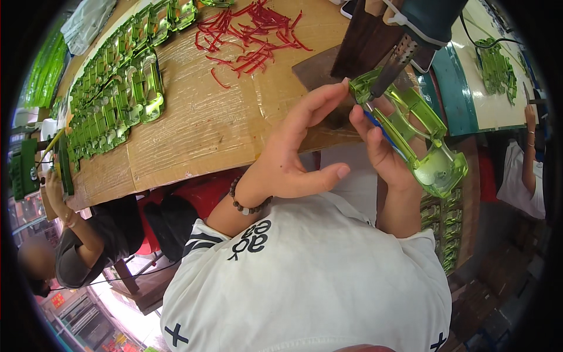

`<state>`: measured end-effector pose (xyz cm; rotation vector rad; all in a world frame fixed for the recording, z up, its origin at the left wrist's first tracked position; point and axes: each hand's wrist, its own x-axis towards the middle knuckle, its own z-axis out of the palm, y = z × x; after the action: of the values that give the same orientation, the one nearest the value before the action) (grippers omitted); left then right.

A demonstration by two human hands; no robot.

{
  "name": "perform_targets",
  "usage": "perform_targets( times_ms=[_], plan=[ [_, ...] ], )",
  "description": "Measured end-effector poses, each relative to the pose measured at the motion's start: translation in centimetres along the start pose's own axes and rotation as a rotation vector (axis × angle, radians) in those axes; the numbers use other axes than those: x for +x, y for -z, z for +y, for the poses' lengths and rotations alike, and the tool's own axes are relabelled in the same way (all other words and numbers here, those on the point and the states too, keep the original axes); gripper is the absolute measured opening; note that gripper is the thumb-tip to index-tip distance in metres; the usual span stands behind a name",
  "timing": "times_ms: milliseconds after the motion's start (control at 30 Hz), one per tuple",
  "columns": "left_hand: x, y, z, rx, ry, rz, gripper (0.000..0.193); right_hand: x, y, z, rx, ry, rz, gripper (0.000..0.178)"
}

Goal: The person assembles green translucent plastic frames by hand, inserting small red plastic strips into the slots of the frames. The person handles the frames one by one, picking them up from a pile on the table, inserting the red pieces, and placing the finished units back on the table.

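Note:
My right hand [390, 161] grips a clear green plastic casing [437, 167], long and with openings, from below and its left side. A blue strip [375, 122] shows along the casing beside my fingers. At the casing's upper end is the dark tip of a heating tool [404, 53], which has a perforated metal sleeve and a dark teal body; whether it touches cannot be made out. My left hand [293, 144] is open, fingers stretched toward that same end and thumb apart. Its fingertips are at or very close to the casing; contact is unclear.
Rows of similar green casings [111, 97] lie at the table's left. Thin red strips [255, 38] are scattered at the far middle. A dark wooden block [366, 38] stands beside the tool. More casings [451, 229] sit low at right. Other people [88, 246] work at both sides.

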<state>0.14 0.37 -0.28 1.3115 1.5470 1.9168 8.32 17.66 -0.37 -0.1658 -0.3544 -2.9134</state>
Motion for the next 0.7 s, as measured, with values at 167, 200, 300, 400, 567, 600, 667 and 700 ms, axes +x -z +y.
perform_targets(
  times_ms=[167,200,300,400,567,600,667,700],
  plan=[
    [0.3,-0.2,0.3,0.033,0.023,-0.050,0.082,-0.6,0.2,-0.4,-0.072,0.021,-0.054,0.053],
    [0.2,-0.2,0.3,0.044,0.034,-0.054,0.083,-0.8,0.2,-0.3,-0.088,0.037,-0.054,0.051],
    [0.3,-0.2,0.2,0.082,0.043,-0.071,0.085,-1.2,0.2,-0.3,-0.114,0.073,-0.043,0.047],
    [0.3,-0.3,0.2,0.088,0.044,-0.069,0.085,-1.5,0.1,-0.5,-0.103,0.079,-0.006,0.047],
    [0.3,-0.1,0.3,0.104,0.013,-0.078,0.084,-1.3,-0.3,-0.9,-0.105,0.031,0.043,0.053],
    [0.3,-0.1,0.3,0.092,0.010,-0.070,0.085,-1.2,-0.3,-0.9,-0.109,0.021,0.043,0.053],
    [0.3,-0.1,0.4,0.069,0.008,-0.069,0.085,-1.1,-0.4,-0.9,-0.119,0.007,0.041,0.054],
    [0.3,0.0,0.4,0.060,0.010,-0.072,0.085,-1.0,-0.4,-0.8,-0.110,0.008,0.042,0.054]
  ],
)
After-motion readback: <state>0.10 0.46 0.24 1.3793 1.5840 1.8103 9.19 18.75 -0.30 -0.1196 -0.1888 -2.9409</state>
